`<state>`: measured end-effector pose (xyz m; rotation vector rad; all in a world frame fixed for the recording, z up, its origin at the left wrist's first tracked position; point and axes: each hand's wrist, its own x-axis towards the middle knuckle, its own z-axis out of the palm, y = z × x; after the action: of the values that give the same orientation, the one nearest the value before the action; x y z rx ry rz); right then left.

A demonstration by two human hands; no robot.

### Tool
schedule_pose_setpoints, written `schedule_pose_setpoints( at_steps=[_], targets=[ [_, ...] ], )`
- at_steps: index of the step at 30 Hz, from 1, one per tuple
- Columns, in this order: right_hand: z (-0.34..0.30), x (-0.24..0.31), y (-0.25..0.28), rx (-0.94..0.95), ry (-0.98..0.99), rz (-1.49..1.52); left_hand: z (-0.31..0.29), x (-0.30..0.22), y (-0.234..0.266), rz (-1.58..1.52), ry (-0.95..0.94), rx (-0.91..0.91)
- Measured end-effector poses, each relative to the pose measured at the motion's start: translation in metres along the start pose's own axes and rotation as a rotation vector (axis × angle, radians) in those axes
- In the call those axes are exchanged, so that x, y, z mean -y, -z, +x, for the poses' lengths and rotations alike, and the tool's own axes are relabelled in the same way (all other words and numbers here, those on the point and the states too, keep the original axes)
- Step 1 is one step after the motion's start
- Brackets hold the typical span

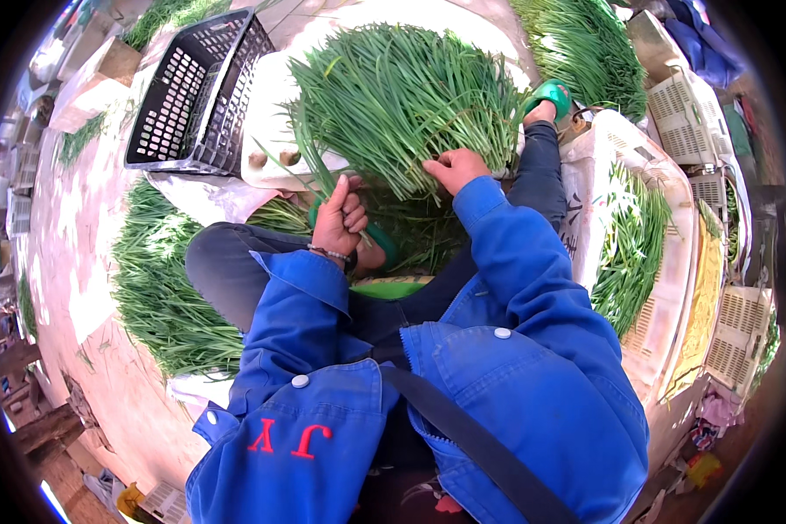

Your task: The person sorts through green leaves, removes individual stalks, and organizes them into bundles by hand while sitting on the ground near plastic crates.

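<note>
Sorting green chives, seated, piles on every side.

A black crate (192, 92) stands empty at upper left; more chives lie loose on the floor (162, 288) at left. The chive heap (402, 96) fills upper centre, just above my hands. My left hand (339, 223) pinches a few stalks; my right hand (457, 168) grips the heap's lower edge. White baskets (637, 244) at right hold chives.

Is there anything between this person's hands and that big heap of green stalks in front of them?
Nothing visible. The right hand already rests on the heap of green stalks, and the left hand holds a few stalks at its near edge.
</note>
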<state>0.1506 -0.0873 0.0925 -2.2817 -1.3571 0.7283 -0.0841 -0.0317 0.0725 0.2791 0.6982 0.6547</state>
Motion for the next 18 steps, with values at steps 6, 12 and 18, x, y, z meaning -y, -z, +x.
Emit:
schedule_pose_setpoints(
  at_steps=[6,12,18],
  targets=[
    [-0.030,0.006,0.003,0.511,-0.294,1.445,-0.002,0.009,0.009,-0.144,0.113,0.095],
    [-0.063,0.021,-0.024,0.651,-0.088,1.121,-0.011,0.012,-0.005,0.040,0.114,0.063],
    [-0.063,0.018,-0.033,0.738,-0.020,0.866,0.011,0.017,-0.016,0.077,0.170,0.023]
  ],
)
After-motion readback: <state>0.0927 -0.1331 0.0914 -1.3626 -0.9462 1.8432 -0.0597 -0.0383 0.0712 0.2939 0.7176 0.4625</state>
